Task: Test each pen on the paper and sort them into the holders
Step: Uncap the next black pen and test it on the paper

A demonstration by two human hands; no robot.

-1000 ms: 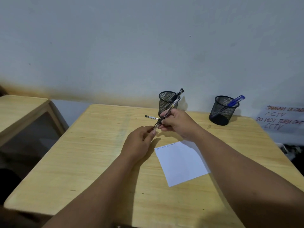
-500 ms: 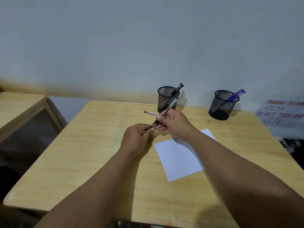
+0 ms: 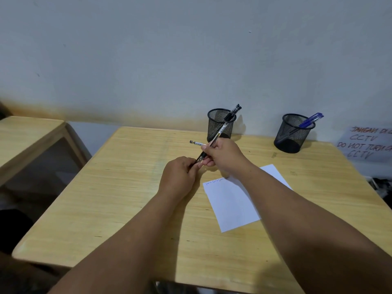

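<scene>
My right hand (image 3: 224,153) grips a clear-barrelled pen (image 3: 218,132) that slants up toward the left mesh holder (image 3: 219,126). My left hand (image 3: 180,172) pinches the same pen's lower end, and its tip is hidden by my fingers. A second pen (image 3: 196,142) pokes out to the left behind my right hand; I cannot tell whether it lies on the table or is held. The left holder has black pens in it. The right mesh holder (image 3: 293,135) contains blue pens (image 3: 309,120). The white paper (image 3: 233,202) lies under my right forearm, with blue scribbles along its top edge.
The wooden table (image 3: 127,198) stands against a pale wall, with both holders at its far edge. A second wooden table (image 3: 27,132) stands to the left across a gap. A handwritten CCTV sign (image 3: 364,145) leans at the right.
My left fingers have closed more tightly around the pen's lower end. Both hands stay close together in nearly the same place, and the camera view has shifted slightly.
</scene>
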